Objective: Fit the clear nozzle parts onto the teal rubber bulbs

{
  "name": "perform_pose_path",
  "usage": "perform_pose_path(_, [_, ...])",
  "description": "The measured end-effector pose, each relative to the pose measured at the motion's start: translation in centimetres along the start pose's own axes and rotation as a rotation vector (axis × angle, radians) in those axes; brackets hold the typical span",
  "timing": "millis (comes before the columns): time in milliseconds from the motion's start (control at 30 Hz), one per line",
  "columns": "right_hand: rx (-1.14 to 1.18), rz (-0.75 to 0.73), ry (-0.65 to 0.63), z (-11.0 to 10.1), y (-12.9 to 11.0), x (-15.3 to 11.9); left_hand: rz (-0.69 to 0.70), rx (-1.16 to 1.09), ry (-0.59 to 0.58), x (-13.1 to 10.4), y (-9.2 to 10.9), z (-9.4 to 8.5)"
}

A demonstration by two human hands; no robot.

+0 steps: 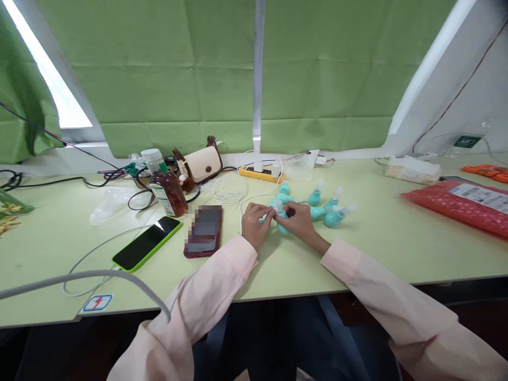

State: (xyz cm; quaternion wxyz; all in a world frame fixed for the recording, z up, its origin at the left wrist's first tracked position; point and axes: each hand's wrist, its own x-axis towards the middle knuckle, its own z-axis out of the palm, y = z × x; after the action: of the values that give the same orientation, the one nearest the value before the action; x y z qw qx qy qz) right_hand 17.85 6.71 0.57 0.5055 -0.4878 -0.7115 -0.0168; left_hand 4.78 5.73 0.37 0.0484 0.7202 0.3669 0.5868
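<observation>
Both of my hands meet over the table around a teal squeeze bulb (283, 228) with a clear tip on top. My left hand (256, 225) is closed, its thumb and fingertips pinched at the left side of the clear tip. From the other side, my right hand (299, 221) is closed around the bulb and tip. Fingers hide part of this bulb. Several more teal bulbs stand or lie just behind and to the right, among them an upright bulb (314, 198) and a tilted bulb (334, 218), both with clear tips.
Left of my hands lie a dark red phone (203, 233) and a green-cased phone (146, 244). Behind them stand a bottle (169, 193) and a cream bag (203, 163). A yellow power strip (260, 174) with white cables sits at the back. A red package (460, 203) lies right.
</observation>
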Motion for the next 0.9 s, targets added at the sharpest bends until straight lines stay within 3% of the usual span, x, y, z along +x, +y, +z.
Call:
perform_pose_path(333, [-0.203, -0.141, 0.084, 0.1, 1.0, -0.1, -0.267, -0.099, -0.113, -0.1, 0.4, 0.3])
perform_pose_path(567, [-0.268, -0.198, 0.078, 0.3, 1.1, -0.3, -0.432, -0.244, -0.111, 0.0, 0.2, 0.5])
perform_pose_path(900, [-0.116, -0.150, 0.013, 0.0, 0.6, 0.1, -0.456, -0.353, -0.072, 0.3, 0.8, 0.0])
